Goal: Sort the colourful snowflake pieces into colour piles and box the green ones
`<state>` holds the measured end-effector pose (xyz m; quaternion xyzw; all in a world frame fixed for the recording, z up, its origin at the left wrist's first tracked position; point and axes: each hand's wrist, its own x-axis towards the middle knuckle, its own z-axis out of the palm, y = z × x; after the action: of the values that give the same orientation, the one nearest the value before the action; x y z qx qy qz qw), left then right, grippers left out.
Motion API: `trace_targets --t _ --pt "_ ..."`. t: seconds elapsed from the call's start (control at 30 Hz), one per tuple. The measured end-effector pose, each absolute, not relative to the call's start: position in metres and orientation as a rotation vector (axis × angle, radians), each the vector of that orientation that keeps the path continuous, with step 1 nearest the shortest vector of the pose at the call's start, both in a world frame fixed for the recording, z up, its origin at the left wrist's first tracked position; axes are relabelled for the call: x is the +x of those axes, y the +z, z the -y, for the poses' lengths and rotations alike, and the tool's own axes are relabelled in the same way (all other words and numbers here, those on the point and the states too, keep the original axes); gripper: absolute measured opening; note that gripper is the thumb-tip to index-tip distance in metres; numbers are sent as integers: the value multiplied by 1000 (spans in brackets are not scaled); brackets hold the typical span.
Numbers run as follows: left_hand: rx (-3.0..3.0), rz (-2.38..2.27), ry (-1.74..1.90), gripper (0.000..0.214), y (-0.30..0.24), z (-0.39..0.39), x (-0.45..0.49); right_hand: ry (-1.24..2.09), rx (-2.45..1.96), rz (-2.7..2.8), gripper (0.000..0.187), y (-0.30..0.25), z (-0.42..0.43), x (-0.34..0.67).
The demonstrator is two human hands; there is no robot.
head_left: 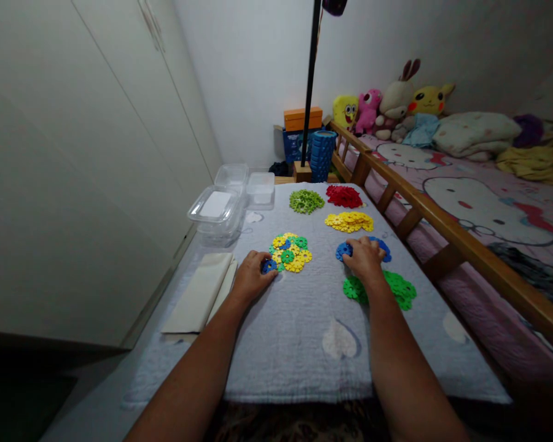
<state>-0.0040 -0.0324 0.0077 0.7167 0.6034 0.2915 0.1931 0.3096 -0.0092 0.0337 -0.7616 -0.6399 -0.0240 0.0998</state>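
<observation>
From where I stand, a pale cabinet [74, 159] rises well to the left of the mixed pile [295, 261] of yellow, green and blue flower-shaped discs. The pile lies about midway across the worktop [299, 350], which wears a grey cloth with pale hearts. Left of the pile and a little nearer the person, some folded beige sheets [198, 294] lie flat. Clear plastic boxes [221, 212] stand left of the pile and beyond it. The left hand [251, 279] is at the pile's left edge, its fingers narrowed on a blue disc [269, 266]. Just past the pile on its far side is a lime-green heap [306, 201]. To its far right sit a red heap [345, 196] and, closer in, a yellow heap [349, 221]. Directly right of the pile, the right hand [365, 256] reaches over a blue heap [383, 248], fingers bent down; whether they have closed on anything I can't tell. A green heap [402, 290] spreads right of the pile and nearer the person, partly under the right forearm. Farther right of the pile runs a wooden bed rail [410, 196].
</observation>
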Motion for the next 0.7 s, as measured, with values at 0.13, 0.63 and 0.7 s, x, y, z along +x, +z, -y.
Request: trace_targets --t 0.13,0.63,0.7 --pt "1997 -1693 849 31 8 32 -4 -97 -2231 1851 36 29 7 311" --pt "1933 -1708 919 34 11 33 -3 56 -1707 1998 30 34 17 255" --pt "1908 -1701 942 35 12 33 -2 130 -1565 2107 31 31 21 237"
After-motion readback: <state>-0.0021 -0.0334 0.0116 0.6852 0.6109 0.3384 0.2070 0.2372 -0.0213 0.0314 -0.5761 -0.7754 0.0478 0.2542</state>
